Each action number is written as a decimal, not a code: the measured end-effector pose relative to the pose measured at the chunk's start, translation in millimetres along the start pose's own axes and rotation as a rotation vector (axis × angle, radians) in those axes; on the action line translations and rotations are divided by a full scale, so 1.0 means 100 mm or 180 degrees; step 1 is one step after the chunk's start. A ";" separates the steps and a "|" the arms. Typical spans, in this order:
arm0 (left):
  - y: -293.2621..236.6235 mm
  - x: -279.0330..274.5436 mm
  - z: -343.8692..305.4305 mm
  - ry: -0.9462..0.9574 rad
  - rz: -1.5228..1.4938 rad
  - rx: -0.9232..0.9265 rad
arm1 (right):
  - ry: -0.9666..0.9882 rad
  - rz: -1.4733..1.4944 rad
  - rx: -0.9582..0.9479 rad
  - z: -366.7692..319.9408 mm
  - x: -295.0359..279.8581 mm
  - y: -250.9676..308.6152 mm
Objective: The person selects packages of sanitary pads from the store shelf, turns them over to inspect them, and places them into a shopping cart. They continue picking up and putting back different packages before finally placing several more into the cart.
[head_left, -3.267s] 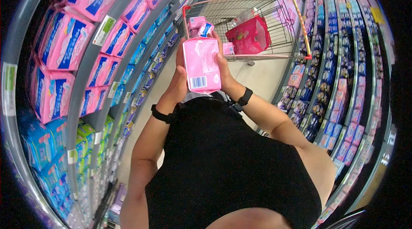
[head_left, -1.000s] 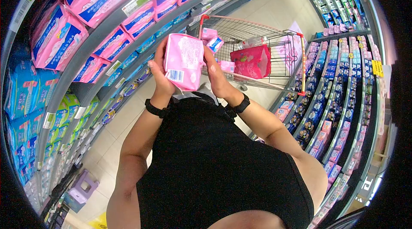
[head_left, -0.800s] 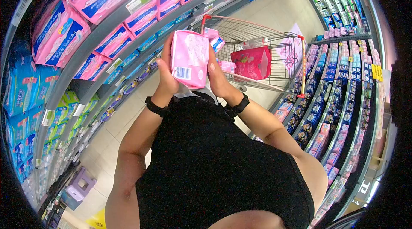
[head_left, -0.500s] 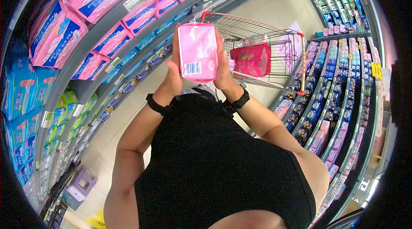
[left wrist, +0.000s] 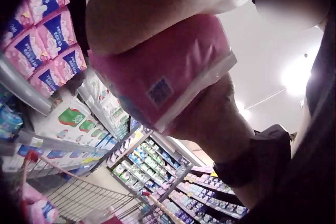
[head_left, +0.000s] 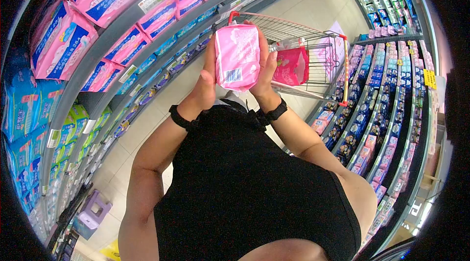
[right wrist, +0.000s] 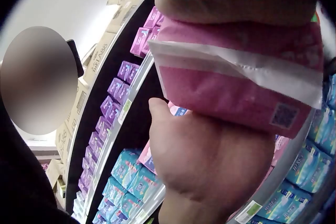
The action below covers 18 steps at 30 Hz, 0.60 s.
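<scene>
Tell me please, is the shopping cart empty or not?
Not empty: the shopping cart holds a red bag, and a pink pack also shows inside.

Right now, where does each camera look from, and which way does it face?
Head: worn on the head, looking forward and down at both bare hands, left and right, arms and a black top.
Left wrist: on that wrist, looking up past its hand to the other hand, the blurred head and white ceiling.
Right wrist: on that wrist, looking across its hand to the other hand, the blurred head and shelved purple packs.
Both wrist views share the held pink plastic package.
</scene>
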<state>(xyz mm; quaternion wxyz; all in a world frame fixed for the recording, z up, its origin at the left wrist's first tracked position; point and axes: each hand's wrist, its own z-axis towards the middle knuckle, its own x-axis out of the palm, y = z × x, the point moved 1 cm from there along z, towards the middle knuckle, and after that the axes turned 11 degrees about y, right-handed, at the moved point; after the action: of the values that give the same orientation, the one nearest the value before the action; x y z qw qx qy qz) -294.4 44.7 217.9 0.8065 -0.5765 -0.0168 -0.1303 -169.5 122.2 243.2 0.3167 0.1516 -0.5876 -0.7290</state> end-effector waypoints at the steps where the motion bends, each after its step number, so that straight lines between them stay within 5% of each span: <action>1: -0.01 0.00 0.01 0.0034 0.0037 0.0001 | -0.0020 -0.0025 -0.0015 0.01 0.00 0.01; 14: 0.04 -0.08 0.07 -0.0048 0.0284 0.0241 | -0.0078 0.0165 -0.0066 0.14 -0.08 -0.03; 18: 0.00 -0.13 0.08 0.0147 0.0215 -0.0089 | -0.0087 0.0107 -0.0038 0.16 -0.09 -0.06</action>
<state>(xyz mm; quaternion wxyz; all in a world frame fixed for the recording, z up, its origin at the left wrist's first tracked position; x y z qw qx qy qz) -306.2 54.5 217.8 0.8024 -0.5848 0.0232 -0.1166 -174.3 140.6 240.5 0.3218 0.1299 -0.5899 -0.7291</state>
